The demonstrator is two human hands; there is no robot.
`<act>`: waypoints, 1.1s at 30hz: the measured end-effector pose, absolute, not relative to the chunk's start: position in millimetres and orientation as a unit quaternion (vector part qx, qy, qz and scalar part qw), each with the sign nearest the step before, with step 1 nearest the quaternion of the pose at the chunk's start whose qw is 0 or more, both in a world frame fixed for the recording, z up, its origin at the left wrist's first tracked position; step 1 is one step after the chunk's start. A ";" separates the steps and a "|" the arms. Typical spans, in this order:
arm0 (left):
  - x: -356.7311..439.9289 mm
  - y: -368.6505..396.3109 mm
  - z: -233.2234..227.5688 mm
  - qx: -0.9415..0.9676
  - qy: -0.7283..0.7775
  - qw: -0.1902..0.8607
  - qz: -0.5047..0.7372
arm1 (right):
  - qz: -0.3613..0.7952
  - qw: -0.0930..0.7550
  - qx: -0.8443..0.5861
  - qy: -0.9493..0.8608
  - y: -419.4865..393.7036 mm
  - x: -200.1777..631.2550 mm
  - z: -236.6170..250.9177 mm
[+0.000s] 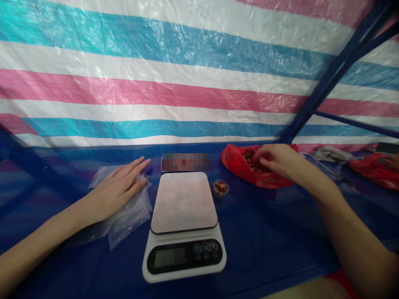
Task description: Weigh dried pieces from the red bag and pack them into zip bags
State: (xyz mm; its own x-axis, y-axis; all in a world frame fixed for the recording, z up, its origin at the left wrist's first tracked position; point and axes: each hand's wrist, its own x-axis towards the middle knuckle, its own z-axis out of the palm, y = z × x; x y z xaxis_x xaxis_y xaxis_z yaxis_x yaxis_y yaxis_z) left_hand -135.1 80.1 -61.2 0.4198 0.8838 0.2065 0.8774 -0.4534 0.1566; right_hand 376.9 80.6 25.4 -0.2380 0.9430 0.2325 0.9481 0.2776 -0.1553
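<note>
The left hand [116, 189] lies flat, fingers spread, on a stack of thin, glossy clear plastic bags [124, 214] at the left of the bench [264, 232], which is covered in slick blue sheeting. The right hand [277, 160] reaches into a crinkled red plastic bag [237, 160], fingers curled among small brown pieces. Between them sit a white scale [183, 226] with a smooth square plate and a tiny round cup [221, 187].

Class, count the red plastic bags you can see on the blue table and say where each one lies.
2. One red bag lies right of the scale, with the right hand reaching into it. Another red bag sits at the far right edge, partly cut off; more may lie beyond view.
</note>
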 end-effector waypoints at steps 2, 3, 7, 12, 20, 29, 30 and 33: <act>-135.3 80.0 -61.8 0.845 0.519 0.011 0.131 | 0.007 0.138 -0.563 -0.815 86.3 377.5 14.8; -135.3 79.8 -62.0 0.846 0.517 0.011 0.130 | 0.010 0.138 -0.547 -0.826 87.7 376.2 10.3; -134.3 78.2 -61.0 0.846 0.518 0.016 0.125 | -0.008 0.139 -0.519 -0.843 88.0 368.6 -0.4; -133.0 75.8 -57.4 0.847 0.517 0.014 0.124 | -0.032 0.157 -0.495 -0.854 89.3 363.7 -2.1; -132.5 74.5 -55.2 0.842 0.526 0.029 0.119 | -0.054 0.185 -0.502 -0.843 86.1 358.6 8.3; -130.9 74.2 -54.3 0.846 0.520 0.019 0.111 | -0.082 0.397 -0.492 -0.770 48.8 339.2 48.7; -130.3 73.9 -53.7 0.845 0.522 0.018 0.111 | -0.062 0.416 -0.479 -0.770 43.9 330.8 50.5; -128.4 73.0 -52.1 0.845 0.522 0.025 0.112 | 0.029 0.421 -0.423 -0.802 32.2 302.6 48.6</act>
State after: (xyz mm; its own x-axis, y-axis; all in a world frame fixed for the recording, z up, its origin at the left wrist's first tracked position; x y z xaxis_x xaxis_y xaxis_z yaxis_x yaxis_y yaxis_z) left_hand -128.4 73.0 -52.1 0.4290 0.8885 0.1629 0.8772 -0.4528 0.1598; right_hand 302.6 32.2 48.6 -0.2879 0.7031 0.6502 0.6542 0.6402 -0.4026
